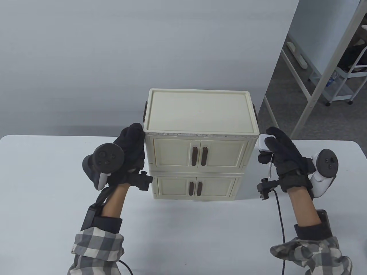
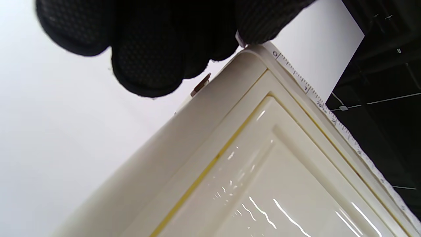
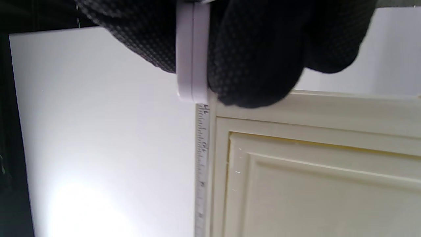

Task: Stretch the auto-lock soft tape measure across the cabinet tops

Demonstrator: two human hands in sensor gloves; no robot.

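Observation:
A cream two-tier cabinet (image 1: pixel 197 146) stands mid-table. A white soft tape (image 1: pixel 197 133) runs along the front top edge of the upper cabinet, corner to corner. My left hand (image 1: pixel 130 143) pinches the tape's free end at the left front corner; the left wrist view shows the zero mark (image 2: pixel 275 54) right by my fingertips (image 2: pixel 256 33). My right hand (image 1: pixel 276 149) grips the white tape measure case (image 1: pixel 263 142) at the right front corner. In the right wrist view the case (image 3: pixel 192 56) sits above the printed tape (image 3: pixel 201 164), which lies along the cabinet edge (image 3: pixel 212 164).
The white table (image 1: pixel 43 186) reaches past the cabinet on both sides. A thin white cord (image 1: pixel 271 167) hangs from the case by my right hand. A metal frame and rolling cart (image 1: pixel 338 86) stand off the table at the far right.

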